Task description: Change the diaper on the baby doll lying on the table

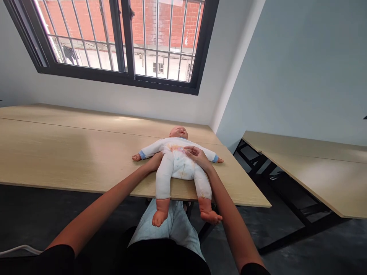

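Nearest, the feet [159,217] of the doll [182,168], apparently of hard, smooth plastic, are hung past the near edge of the table [94,160]; they would probably be slippery, and a pull on them alone might strain the legs [164,175]. The legs and trunk, covered in white cloth (stained at the belly), are likely soft and padded, so that some give is to be expected under the fingers. By the left hand [156,161] the doll's side is met at the waist, but its fingers are hidden, so their state cannot be told. The right hand [197,156] is laid over the other side of the belly with its fingers loosely bent; whether any cloth is pinched cannot be told. A firm hold would best be taken around the trunk, on both sides, since the arms [153,148] are splayed and probably floppy. Farthest on the table, the head [178,132] is rested; being seemingly hard, it may be the heaviest part, and support behind it would be advisable. The whole is judged light and hardly fragile.
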Action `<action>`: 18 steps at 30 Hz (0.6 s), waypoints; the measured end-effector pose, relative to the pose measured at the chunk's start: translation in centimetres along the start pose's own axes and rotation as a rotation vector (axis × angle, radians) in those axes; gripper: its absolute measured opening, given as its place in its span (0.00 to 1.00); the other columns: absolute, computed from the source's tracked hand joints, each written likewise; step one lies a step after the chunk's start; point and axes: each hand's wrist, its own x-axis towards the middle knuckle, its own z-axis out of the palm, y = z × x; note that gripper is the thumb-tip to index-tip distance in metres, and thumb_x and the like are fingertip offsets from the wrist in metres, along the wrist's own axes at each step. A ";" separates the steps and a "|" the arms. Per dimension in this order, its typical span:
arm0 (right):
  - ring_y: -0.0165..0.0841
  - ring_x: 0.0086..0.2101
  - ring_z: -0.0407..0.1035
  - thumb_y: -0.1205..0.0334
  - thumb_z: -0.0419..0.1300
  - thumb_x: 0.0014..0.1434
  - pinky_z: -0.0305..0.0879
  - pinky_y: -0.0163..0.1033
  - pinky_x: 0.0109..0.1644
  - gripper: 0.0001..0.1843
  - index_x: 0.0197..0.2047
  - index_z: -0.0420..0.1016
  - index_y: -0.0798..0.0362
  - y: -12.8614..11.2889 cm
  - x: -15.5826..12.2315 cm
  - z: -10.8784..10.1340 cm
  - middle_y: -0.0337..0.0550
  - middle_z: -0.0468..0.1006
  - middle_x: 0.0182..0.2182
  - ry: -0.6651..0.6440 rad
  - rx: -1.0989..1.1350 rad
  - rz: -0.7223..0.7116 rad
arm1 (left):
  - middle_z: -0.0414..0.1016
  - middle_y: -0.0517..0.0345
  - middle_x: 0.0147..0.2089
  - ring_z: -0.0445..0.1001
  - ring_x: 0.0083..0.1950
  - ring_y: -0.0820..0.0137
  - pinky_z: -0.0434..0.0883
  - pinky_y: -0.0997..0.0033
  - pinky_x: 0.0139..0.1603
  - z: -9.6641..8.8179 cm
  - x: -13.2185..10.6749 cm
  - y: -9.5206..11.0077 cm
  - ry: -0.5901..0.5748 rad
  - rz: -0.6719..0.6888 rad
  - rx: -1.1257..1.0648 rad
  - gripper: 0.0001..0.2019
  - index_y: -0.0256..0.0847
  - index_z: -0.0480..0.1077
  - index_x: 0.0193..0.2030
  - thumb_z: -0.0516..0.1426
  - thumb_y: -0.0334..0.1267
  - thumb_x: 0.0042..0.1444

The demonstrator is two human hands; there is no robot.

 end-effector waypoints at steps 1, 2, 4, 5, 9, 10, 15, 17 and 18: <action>0.32 0.41 0.71 0.47 0.68 0.53 0.66 0.36 0.46 0.23 0.47 0.76 0.52 0.0 0.0 0.0 0.44 0.78 0.41 -0.001 0.008 -0.002 | 0.82 0.48 0.40 0.74 0.51 0.53 0.69 0.66 0.53 0.0 0.1 -0.1 0.029 0.006 0.072 0.10 0.39 0.79 0.33 0.61 0.40 0.44; 0.33 0.42 0.71 0.47 0.67 0.53 0.67 0.36 0.47 0.23 0.47 0.76 0.52 0.0 0.0 0.0 0.44 0.78 0.42 -0.001 0.014 -0.006 | 0.81 0.48 0.37 0.75 0.47 0.53 0.70 0.65 0.50 -0.1 0.1 -0.2 0.057 0.012 0.120 0.08 0.39 0.78 0.29 0.61 0.39 0.44; 0.34 0.44 0.71 0.46 0.67 0.53 0.67 0.37 0.48 0.22 0.46 0.77 0.52 -0.1 -0.1 0.1 0.45 0.78 0.43 0.004 0.009 -0.013 | 0.80 0.49 0.33 0.74 0.40 0.55 0.69 0.65 0.44 -0.2 0.0 0.0 0.100 0.019 0.184 0.04 0.40 0.75 0.24 0.60 0.37 0.43; 0.35 0.44 0.71 0.46 0.67 0.53 0.67 0.38 0.49 0.22 0.45 0.77 0.52 -0.1 -0.1 0.1 0.45 0.78 0.44 0.008 0.002 -0.016 | 0.80 0.49 0.32 0.74 0.38 0.56 0.69 0.65 0.42 -0.3 -0.2 0.2 0.109 0.020 0.202 0.04 0.40 0.74 0.22 0.59 0.36 0.43; 0.36 0.46 0.70 0.44 0.66 0.52 0.66 0.40 0.51 0.22 0.43 0.77 0.52 -0.3 0.0 0.1 0.46 0.78 0.45 0.025 -0.014 -0.027 | 0.78 0.51 0.31 0.73 0.36 0.60 0.68 0.67 0.38 -0.8 -1.2 1.9 0.071 0.024 0.246 0.03 0.39 0.73 0.23 0.59 0.34 0.45; 0.36 0.46 0.70 0.44 0.66 0.52 0.66 0.40 0.51 0.22 0.43 0.77 0.52 -0.3 0.0 0.1 0.46 0.78 0.45 0.030 -0.015 -0.028 | 0.78 0.51 0.31 0.73 0.36 0.60 0.68 0.68 0.39 -0.9 -1.5 2.4 0.046 0.024 0.251 0.02 0.38 0.73 0.24 0.60 0.33 0.45; 0.36 0.44 0.70 0.45 0.66 0.51 0.66 0.41 0.51 0.22 0.42 0.77 0.53 -0.4 0.0 0.3 0.47 0.78 0.43 0.042 -0.011 -0.019 | 0.79 0.52 0.36 0.74 0.43 0.59 0.68 0.70 0.43 -0.9 -2.2 3.6 -0.077 -0.021 0.277 0.12 0.36 0.76 0.34 0.64 0.31 0.39; 0.36 0.44 0.70 0.46 0.66 0.51 0.66 0.41 0.50 0.22 0.42 0.77 0.53 -0.5 0.0 0.4 0.47 0.78 0.43 0.046 0.000 -0.026 | 0.79 0.52 0.37 0.74 0.43 0.58 0.68 0.70 0.42 -0.8 -2.2 3.6 -0.093 -0.051 0.277 0.13 0.36 0.76 0.35 0.64 0.31 0.39; 0.37 0.44 0.70 0.46 0.66 0.52 0.66 0.41 0.50 0.21 0.42 0.77 0.54 -0.6 -0.1 0.4 0.47 0.78 0.43 0.047 0.003 -0.031 | 0.79 0.52 0.37 0.73 0.41 0.59 0.68 0.70 0.41 -0.9 -2.2 3.6 -0.095 -0.063 0.275 0.12 0.36 0.76 0.35 0.64 0.31 0.39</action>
